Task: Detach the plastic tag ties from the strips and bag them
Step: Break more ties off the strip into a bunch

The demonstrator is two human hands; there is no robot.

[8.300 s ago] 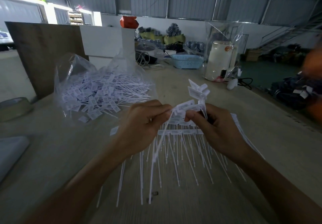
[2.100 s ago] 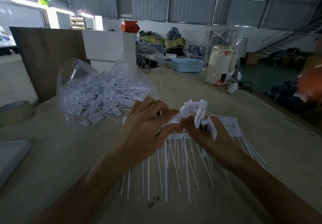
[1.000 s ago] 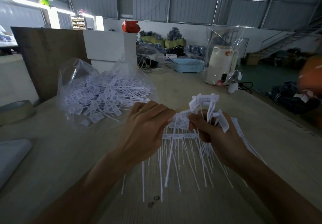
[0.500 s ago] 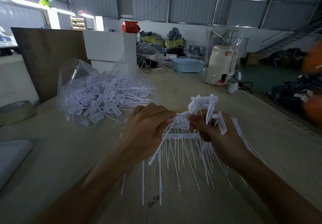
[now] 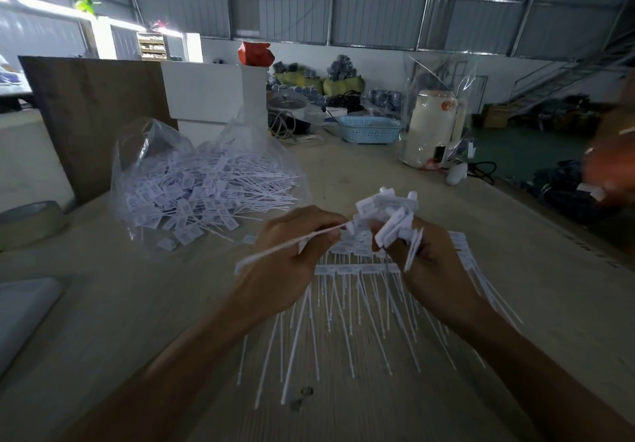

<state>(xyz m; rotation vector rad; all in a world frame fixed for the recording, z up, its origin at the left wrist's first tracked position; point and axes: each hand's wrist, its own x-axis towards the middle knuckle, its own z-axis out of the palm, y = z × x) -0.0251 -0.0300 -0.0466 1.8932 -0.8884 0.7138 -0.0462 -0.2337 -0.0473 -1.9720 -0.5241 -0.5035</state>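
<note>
White plastic ties look feather-light and springy: thin tails that bend easily, each ending in a small stiff tag head. Seen from the head camera, the left hand (image 5: 292,256) pinches one tie (image 5: 292,244) near its head between thumb and curled fingers, its tail pointing out to the left across the knuckles. The right hand (image 5: 429,269) is closed around a bunch of tag heads (image 5: 388,214) that stick up above its fingers, with more tails hanging below. Under both hands lie the strips (image 5: 354,269), rows of ties joined at the heads, with tails fanned toward the camera on the wooden table (image 5: 446,407).

Judging by the build, the joint at the head is the weak spot, so a grip close to the head with a twist or snap should free a tie; pulling on the slick, whippy tail would likely just bend it or slip.

Just left of the hands, a clear plastic bag (image 5: 144,153) lies mouth toward them, holding a heap of loose ties, and the way to it looks unobstructed. Farther back stand a white box (image 5: 206,94), a blue basket (image 5: 369,128) and a cream jug (image 5: 433,128) wrapped in film. A roll of tape (image 5: 31,221) sits at the left edge. Another person's blurred hand (image 5: 608,170) shows at the far right, well apart.
</note>
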